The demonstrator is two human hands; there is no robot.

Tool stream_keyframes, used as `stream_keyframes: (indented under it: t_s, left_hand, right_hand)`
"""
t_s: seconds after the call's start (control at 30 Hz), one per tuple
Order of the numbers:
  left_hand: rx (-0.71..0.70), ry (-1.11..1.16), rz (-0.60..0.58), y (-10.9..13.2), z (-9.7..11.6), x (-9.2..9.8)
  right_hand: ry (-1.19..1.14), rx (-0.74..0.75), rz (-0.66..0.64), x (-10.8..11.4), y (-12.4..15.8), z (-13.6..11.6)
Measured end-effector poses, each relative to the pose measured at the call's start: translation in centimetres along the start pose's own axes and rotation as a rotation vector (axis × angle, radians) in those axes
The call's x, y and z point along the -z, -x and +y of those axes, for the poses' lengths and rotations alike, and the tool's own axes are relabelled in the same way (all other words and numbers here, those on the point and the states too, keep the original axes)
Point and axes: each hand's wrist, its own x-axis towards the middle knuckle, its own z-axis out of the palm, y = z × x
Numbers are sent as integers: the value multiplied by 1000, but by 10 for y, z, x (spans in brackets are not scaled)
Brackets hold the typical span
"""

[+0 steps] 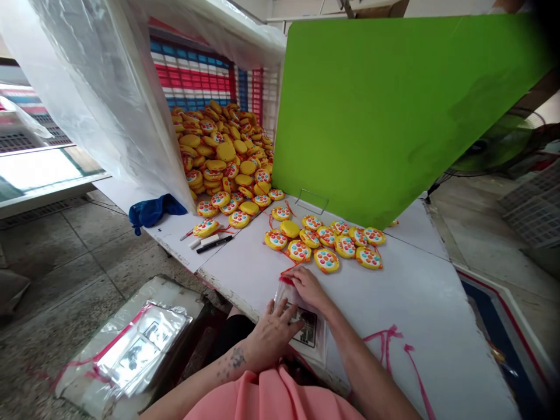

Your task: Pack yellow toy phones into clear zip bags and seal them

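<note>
A clear plastic bag (pixel 311 333) with a red top edge and a printed label lies flat on the white table (pixel 420 303) near its front edge. My left hand (pixel 273 335) rests on the bag's near end, fingers spread and pressing down. My right hand (pixel 308 287) has its fingers curled at the bag's red top edge; what they pinch is too small to tell. Just beyond the hands lies a loose cluster of round yellow toys (pixel 326 242) with coloured buttons and red cords.
A big heap of the same yellow toys (pixel 223 154) fills a plastic-lined crate at the back left. A green board (pixel 394 111) stands behind the table. Pens (pixel 214 244) and a blue cloth (pixel 151 211) lie at left. A stack of clear bags (pixel 140 347) sits low at left.
</note>
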Motion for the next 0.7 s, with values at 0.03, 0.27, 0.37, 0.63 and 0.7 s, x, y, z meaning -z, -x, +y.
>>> stream_keyframes:
  t_s: [0.03,0.27,0.37,0.63,0.7]
  left_hand:
    - [0,-1,5,2,1,1]
    - [-9,-30,39,-6,-4,2]
    - [34,-54,40,-19,-11,2]
    - [-25,-31,102,-19,-14,4]
    - [-19,14,106,-24,-15,7]
  right_hand:
    - [-23,-3,1,0,0,0]
    - [-123,-23,-4,-1,-14,9]
    - [-111,-14,19,1,-22,7]
    - [114,-41,344,55,-12,26]
    - [185,-80,397,60,-5,41]
